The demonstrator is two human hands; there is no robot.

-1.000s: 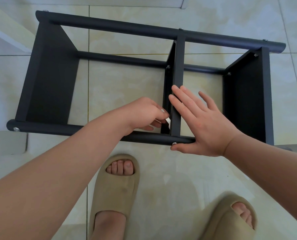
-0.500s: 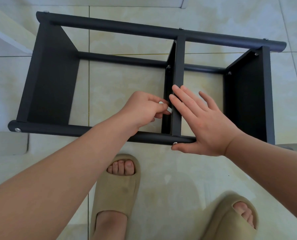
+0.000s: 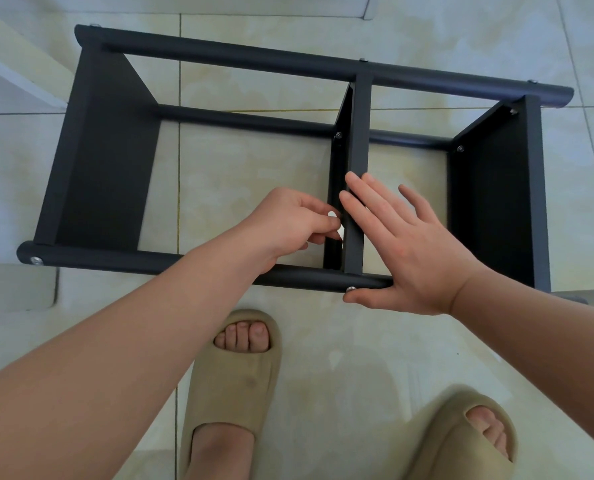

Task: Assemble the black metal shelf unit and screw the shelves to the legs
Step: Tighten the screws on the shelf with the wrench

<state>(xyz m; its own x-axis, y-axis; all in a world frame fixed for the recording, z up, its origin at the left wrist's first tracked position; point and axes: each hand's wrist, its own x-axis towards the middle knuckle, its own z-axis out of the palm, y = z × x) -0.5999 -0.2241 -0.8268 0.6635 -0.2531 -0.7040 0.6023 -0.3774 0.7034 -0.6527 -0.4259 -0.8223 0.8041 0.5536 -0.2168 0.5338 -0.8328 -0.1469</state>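
Black metal shelf unit (image 3: 254, 60), on its side on pale floor tiles (image 3: 254, 174). Right hand (image 3: 413, 251) flat on middle shelf (image 3: 358, 133), fingers straight, slightly spread; left hand (image 3: 288, 226) pinching small pale piece (image 3: 333, 215), kind unclear. Probably fastening this shelf to near tubular leg (image 3: 150, 263); next, firm bracing while tightening.

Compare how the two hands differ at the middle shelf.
The left hand is curled, pinching a small pale piece; the right hand lies flat, fingers straight. The left hand works left of the middle shelf; the right hand presses its edge and the near leg. Both meet that shelf.
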